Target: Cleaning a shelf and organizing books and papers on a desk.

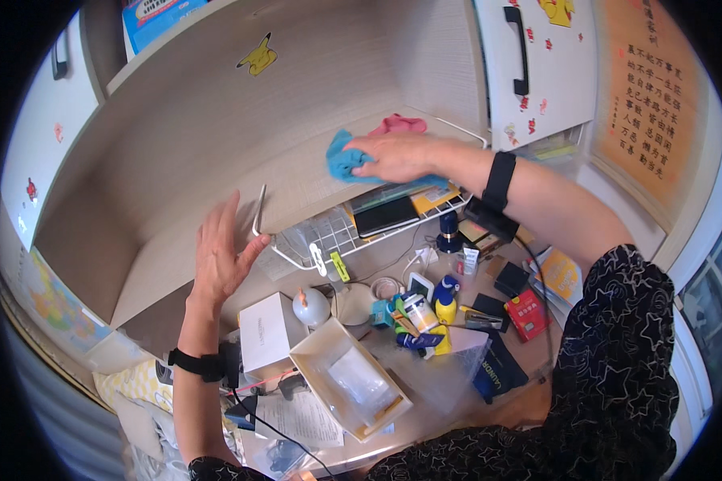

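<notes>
My right hand (395, 155) presses a crumpled blue cloth (345, 157) onto the wooden shelf board (257, 180), its fingers curled over the cloth. Right behind that hand lies a pink cloth (403, 123). My left hand (221, 252) is raised at the front edge of the shelf with its fingers stretched out. Its thumb is close to the upright end of a white wire hook (258, 210); whether they touch I cannot tell. A white wire basket (329, 252) hangs beneath the shelf, holding a black notebook (387, 217) and some papers.
Below, the desk holds an open cardboard box (309, 353) with clear plastic inside, a white box (269, 333), a round white object (311, 306), a yellow bottle (446, 301) and a red box (527, 315). A white cabinet door (537, 64) stands right of the shelf.
</notes>
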